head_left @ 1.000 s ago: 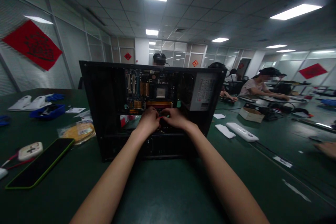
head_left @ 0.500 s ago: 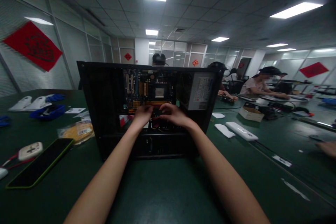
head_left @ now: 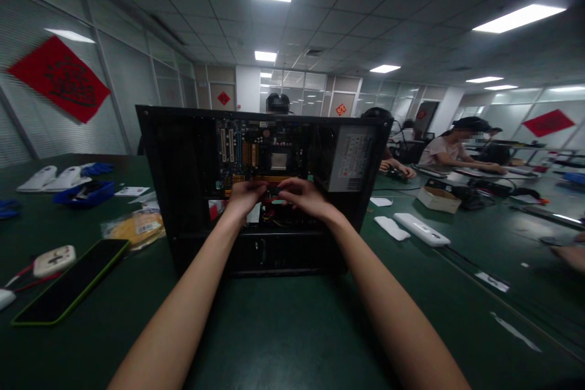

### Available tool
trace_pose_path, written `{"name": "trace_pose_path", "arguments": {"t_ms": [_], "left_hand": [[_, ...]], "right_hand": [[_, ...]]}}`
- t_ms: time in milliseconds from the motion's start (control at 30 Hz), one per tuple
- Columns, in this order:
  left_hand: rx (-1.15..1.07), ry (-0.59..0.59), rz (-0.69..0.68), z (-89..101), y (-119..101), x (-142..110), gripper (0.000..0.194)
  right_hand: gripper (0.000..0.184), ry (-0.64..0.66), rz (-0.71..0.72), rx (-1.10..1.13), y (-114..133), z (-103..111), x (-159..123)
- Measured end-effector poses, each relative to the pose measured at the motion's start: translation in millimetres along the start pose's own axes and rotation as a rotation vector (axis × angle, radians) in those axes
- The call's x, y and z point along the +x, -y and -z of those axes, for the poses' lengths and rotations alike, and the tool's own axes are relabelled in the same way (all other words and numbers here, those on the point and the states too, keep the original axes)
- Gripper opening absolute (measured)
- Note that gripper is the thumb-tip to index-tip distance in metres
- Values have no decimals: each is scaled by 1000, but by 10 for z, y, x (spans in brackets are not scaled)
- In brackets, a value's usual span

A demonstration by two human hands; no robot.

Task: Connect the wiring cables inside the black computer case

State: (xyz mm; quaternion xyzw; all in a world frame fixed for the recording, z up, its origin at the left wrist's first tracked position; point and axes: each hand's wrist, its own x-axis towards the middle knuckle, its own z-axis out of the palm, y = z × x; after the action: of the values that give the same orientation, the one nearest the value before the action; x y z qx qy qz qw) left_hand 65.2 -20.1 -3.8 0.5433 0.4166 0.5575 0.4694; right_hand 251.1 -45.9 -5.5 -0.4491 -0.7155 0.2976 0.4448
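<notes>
A black computer case (head_left: pixel 196 234) stands open-sided in front of me, with a motherboard (head_left: pixel 292 134) and a power supply (head_left: pixel 351 158) inside. Both my hands reach in at the lower edge of the board, by the orange and red memory slots. My left hand (head_left: pixel 244 198) is closed, thumb and fingers pinched together; whatever is between them is too small to make out. Close to its right, my right hand (head_left: pixel 304 195) curls with thumb and fingertips drawn toward each other. Dark and coloured cables (head_left: pixel 273 214) lie just below the fingertips, and I cannot tell what the right fingers grip.
On the green table (head_left: pixel 283 329), a phone (head_left: pixel 73 280), a yellow bagged item (head_left: pixel 137 226) and a blue tray (head_left: pixel 86 192) lie left. At right are a white power strip (head_left: pixel 420 228) and an open box (head_left: pixel 439 198). Other people sit beyond, one person (head_left: pixel 450 146) at right.
My left hand has shifted very slightly, its fingers still pinched. The right fingers have moved only a little, and the case stands in the same place.
</notes>
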Motion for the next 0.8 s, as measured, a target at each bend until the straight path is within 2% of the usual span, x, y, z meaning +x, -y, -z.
{"name": "trace_pose_path", "arguments": {"t_ms": [267,433,533,667,800], "left_hand": [[-73,-41,-45,-20,44,37,24],[118,-36,-129,1,83,72,18],[289,9,-162,18,90,73,22],[436,84,-170,12,102,65,38],[437,181,-150,-31,139,54,54]], "right_hand": [[27,-48,30,20,-118,-43,72],[21,-103,81,-71,-125,-74,86],[22,-150,124,-120,-149,-72,96],[24,-170,1,-108,-221,-71,121],[12,-137,-141,-104,-259,-93,131]]}}
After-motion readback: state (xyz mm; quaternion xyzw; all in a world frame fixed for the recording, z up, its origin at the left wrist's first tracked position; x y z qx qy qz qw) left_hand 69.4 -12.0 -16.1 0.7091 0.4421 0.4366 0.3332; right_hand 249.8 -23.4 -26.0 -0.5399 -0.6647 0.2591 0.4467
